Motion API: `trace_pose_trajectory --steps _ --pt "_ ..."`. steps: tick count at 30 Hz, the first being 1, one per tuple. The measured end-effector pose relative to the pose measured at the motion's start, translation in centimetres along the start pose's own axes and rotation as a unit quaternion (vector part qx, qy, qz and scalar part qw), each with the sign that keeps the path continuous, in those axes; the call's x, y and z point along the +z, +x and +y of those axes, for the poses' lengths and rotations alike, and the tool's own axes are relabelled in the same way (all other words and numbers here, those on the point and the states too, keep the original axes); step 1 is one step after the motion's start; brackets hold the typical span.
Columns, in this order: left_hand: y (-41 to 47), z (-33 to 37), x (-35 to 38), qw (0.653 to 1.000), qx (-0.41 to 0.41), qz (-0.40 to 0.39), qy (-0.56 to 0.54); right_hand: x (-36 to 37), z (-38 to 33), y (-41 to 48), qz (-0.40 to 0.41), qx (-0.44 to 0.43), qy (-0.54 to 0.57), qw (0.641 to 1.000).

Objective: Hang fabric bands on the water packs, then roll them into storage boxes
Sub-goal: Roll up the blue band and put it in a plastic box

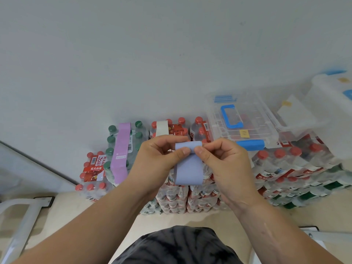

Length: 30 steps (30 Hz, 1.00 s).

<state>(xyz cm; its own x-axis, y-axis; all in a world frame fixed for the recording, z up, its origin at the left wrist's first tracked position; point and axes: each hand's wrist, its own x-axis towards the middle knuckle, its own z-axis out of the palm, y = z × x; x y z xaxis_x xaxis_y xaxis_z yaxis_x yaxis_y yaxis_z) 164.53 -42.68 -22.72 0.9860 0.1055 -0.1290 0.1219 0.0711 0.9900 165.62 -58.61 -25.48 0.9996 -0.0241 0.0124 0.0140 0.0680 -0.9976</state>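
Above water packs (172,197), left hand (158,159), right hand (222,162) pinch blue band (188,171); hanging vertically.

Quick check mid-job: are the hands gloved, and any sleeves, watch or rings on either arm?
No gloves: the left hand and right hand are bare, with no rings or watch visible. The left forearm and right forearm are bare too, no sleeve in view. The only clothing shown is a dark, grey-mottled garment at bottom centre.
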Motion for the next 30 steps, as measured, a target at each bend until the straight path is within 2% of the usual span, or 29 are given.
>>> trace_pose_trajectory --steps 4,13,22,27,30 --pt "-0.1 0.1 -0.2 1.000 0.004 -0.010 0.005 0.2 -0.3 -0.2 0.007 0.016 -0.005 1.000" --pt "-0.1 0.0 -0.2 1.000 -0.023 0.014 0.005 -0.1 0.4 0.0 -0.009 -0.025 -0.040 0.999" --pt "0.1 -0.6 -0.1 1.000 -0.022 -0.001 -0.012 -0.1 0.4 0.0 0.004 -0.004 -0.052 0.999" --pt "0.2 -0.2 0.3 0.999 -0.044 -0.004 -0.018 -0.6 0.8 0.0 -0.022 -0.010 -0.034 0.999" --pt "0.4 -0.1 0.3 0.999 -0.030 -0.003 -0.014 -0.5 0.5 -0.1 -0.024 0.002 -0.022 0.999"
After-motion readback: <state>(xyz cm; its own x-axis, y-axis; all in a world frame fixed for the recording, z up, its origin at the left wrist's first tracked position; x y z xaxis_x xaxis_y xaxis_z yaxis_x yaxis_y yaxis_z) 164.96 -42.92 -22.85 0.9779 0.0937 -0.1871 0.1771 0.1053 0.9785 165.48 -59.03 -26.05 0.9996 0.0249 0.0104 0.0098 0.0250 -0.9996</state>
